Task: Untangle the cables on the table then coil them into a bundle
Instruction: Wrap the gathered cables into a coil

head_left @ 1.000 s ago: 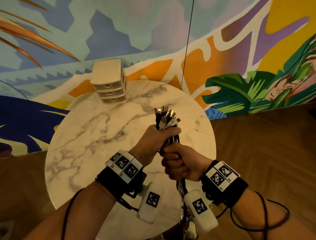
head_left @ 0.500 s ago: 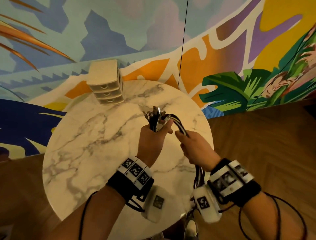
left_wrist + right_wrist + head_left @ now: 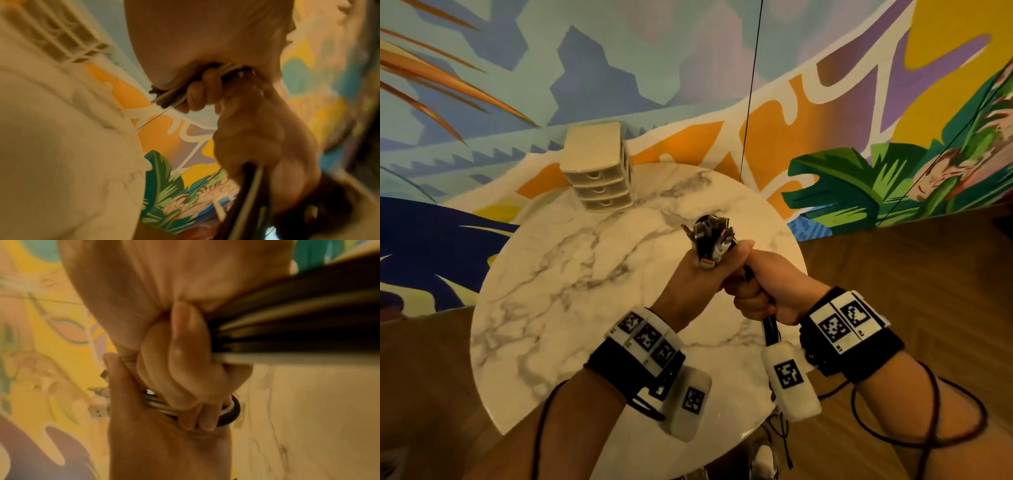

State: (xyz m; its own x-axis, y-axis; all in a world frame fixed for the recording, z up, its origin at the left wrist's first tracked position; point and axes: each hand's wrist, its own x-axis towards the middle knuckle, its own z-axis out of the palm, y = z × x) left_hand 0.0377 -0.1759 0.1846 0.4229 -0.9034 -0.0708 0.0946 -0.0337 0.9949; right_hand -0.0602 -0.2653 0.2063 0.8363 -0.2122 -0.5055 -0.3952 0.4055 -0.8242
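Note:
A bundle of black and white cables (image 3: pixel 707 240) stands upright over the round marble table (image 3: pixel 571 308), its connector ends fanned out on top. My left hand (image 3: pixel 698 277) grips the bundle just below the connectors. Pressed against it on the right, my right hand (image 3: pixel 763 284) is fisted round the same cables. The strands (image 3: pixel 770 329) hang from that fist towards the table's near edge. In the right wrist view my right fingers (image 3: pixel 185 369) curl over the cables (image 3: pixel 298 321), and a bent loop (image 3: pixel 226 412) lies in the left palm (image 3: pixel 164 443). In the blurred left wrist view, curled fingers (image 3: pixel 197 92) clamp the strands (image 3: pixel 168 97).
A small cream drawer unit (image 3: pixel 599 171) with three drawers stands at the table's far edge. A painted mural wall rises behind the table, and a thin dark line (image 3: pixel 750 92) hangs down in front of it. Wooden floor (image 3: pixel 893 274) lies to the right.
Half a second ago my right hand was apart from the left, further along the cables. It has come back against the left hand. The left hand has kept its hold.

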